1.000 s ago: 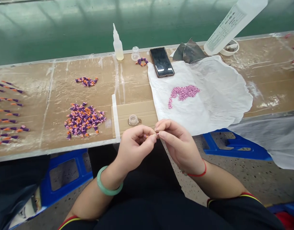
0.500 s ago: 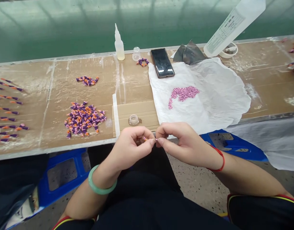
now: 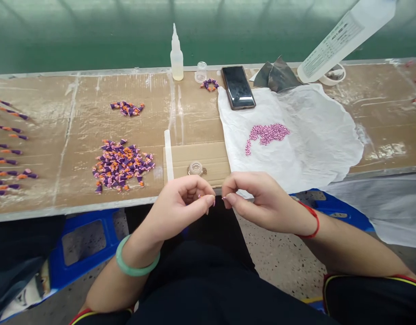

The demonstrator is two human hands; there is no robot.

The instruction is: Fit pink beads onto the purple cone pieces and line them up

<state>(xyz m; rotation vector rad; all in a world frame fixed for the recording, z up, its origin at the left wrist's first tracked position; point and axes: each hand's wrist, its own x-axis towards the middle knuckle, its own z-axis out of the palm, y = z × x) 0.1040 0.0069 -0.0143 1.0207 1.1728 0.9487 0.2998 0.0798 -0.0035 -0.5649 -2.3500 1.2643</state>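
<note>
Now: hands apart, tiny piece at left fingertips.

Since the last view, I read the left hand (image 3: 180, 203) and right hand (image 3: 265, 201) as drawn apart, their fingertips no longer meeting. A tiny pinkish piece (image 3: 199, 196) sits at the left fingers (image 3: 208, 202), too small to tell if pinched; I cannot tell whether the right fingers (image 3: 230, 199) hold anything. Both hands hover at the near edge of the cardboard-covered bench (image 3: 86, 126). Beyond, matte purple-and-orange cone-shaped beads (image 3: 121, 164) lie heaped, pink granules (image 3: 267, 134) trail across crumpled white tissue paper (image 3: 316, 149), and a clear plastic cap (image 3: 196, 168) rests just ahead of the hands.
</note>
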